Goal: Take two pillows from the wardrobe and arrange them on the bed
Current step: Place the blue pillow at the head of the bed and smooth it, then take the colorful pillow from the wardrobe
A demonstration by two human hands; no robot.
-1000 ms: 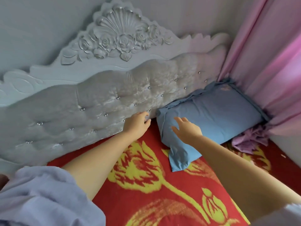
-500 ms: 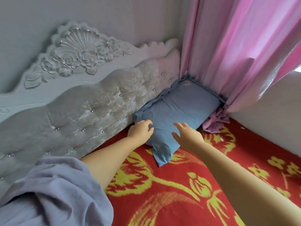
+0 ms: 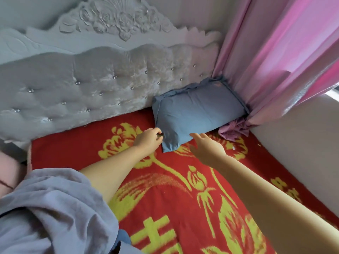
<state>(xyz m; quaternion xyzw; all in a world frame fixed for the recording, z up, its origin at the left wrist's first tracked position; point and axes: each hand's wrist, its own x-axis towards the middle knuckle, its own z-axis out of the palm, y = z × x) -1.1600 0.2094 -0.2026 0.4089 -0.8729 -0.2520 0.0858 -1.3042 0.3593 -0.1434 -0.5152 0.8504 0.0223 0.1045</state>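
A blue pillow [image 3: 198, 112] lies on the bed [image 3: 82, 143] in the far right corner, leaning against the tufted grey headboard [image 3: 91, 88] and the pink curtain. My left hand [image 3: 148, 139] is at the pillow's near left corner, fingers curled against its edge; whether it grips the fabric I cannot tell. My right hand [image 3: 207, 148] hovers just in front of the pillow's near edge with fingers spread, holding nothing. Only one pillow is in view.
A red blanket with yellow flower patterns covers the bed. A pink curtain [image 3: 284, 52] hangs at the right, above a white wall ledge [image 3: 302, 153]. A crumpled purple cloth [image 3: 233, 130] sits beside the pillow's right end.
Both hands have drawn back from the top of the pillow toward its near edge. The pillow stays in the corner. The view has shifted.
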